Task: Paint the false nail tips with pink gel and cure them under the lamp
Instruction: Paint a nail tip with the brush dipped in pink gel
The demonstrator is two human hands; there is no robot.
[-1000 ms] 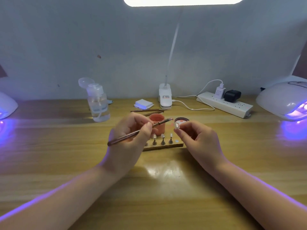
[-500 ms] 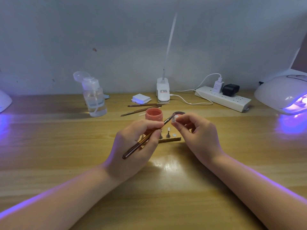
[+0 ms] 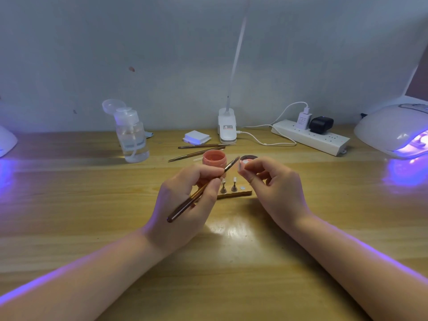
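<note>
At the desk centre: your two hands meet just above the wooden nail stand [image 3: 240, 194].
Left hand: your left hand [image 3: 187, 200] grips a gel brush [image 3: 201, 191] pen-fashion, fingers curled round the shaft; the dark handle end points down toward you, the bristle end rises to the right.
Right hand: your right hand [image 3: 275, 186] pinches a false nail tip [image 3: 241, 167] between thumb and forefinger, the other fingers curled beneath.
Brush to tip: the bristle end sits just beside the held tip; contact cannot be confirmed.
Nail stand: two small metal holders [image 3: 234, 185] stand upright on it with pale tips on top, a round disc beside them at the right; its left part is hidden behind your left hand.
Pink gel: an open pink jar [image 3: 214, 158] stands just behind your left hand; a dark round lid [image 3: 249, 158] lies behind your right fingers.
Curing lamp: a white lamp [image 3: 393, 128] sits at far right, glowing violet, well apart from the tip.
Other items: a clear pump bottle [image 3: 132, 140], two spare brushes [image 3: 199, 150], a white pad stack [image 3: 196, 137], a clip-lamp base [image 3: 227, 126] and a power strip [image 3: 310, 137] line the back of the wooden table [image 3: 69, 205].
</note>
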